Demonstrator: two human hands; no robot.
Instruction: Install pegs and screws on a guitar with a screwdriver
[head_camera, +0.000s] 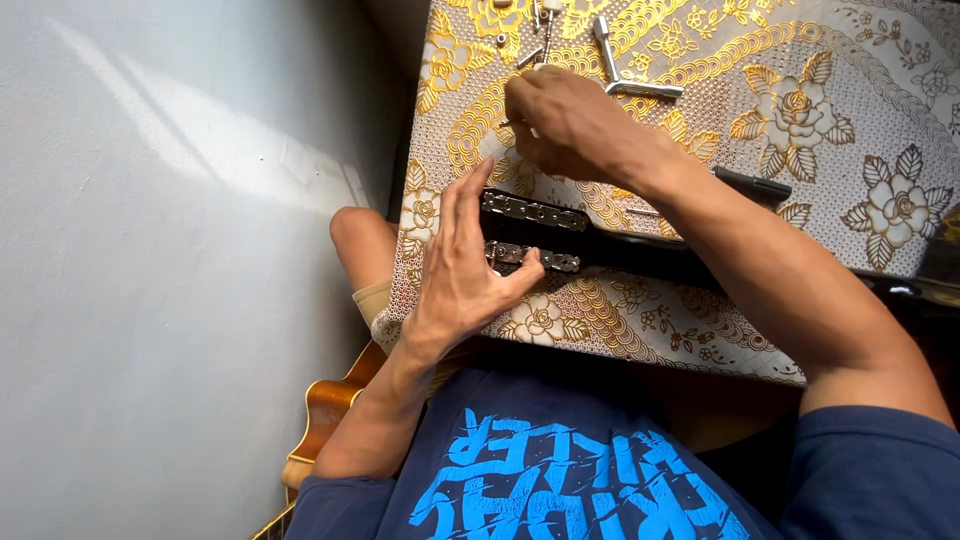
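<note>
Head view, left hand (462, 275): fingers straight, palm resting on the black guitar headstock (600, 245), thumb at the lower metal tuner strip (535, 258); nothing clasped.
Head view, right hand (562, 125): fingers curled shut around a small object, too hidden to identify.
Headstock: flat on the gold floral tablecloth (850, 120).
Background: loose metal parts (625, 70) beyond the right hand.
</note>
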